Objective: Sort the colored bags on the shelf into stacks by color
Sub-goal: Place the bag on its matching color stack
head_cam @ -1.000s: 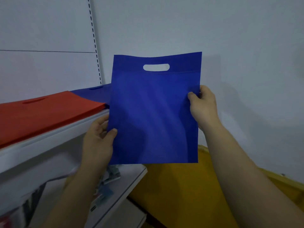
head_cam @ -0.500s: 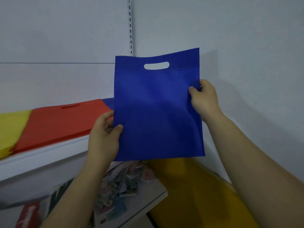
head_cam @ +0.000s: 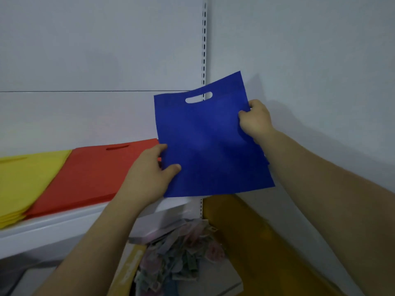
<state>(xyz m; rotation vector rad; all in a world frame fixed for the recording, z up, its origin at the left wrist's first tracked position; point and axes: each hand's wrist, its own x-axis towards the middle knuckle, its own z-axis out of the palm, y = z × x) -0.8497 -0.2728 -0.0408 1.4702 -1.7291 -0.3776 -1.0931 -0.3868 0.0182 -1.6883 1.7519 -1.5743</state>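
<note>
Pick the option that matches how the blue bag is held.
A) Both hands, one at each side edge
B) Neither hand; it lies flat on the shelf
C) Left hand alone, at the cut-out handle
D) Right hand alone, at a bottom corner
A: the left hand pinches the blue bag at its left edge, and the right hand grips its right edge, so the bag hangs upright between them.

My feed is dim and cool-toned, soft all over. The blue bag (head_cam: 209, 142) and right hand (head_cam: 255, 121) throw a faint shadow rightward onto the wall (head_cam: 320, 60), so light comes from the left. Lower-shelf clutter (head_cam: 181, 253) is blurred, and the bottom corners look lens-stretched.
</note>
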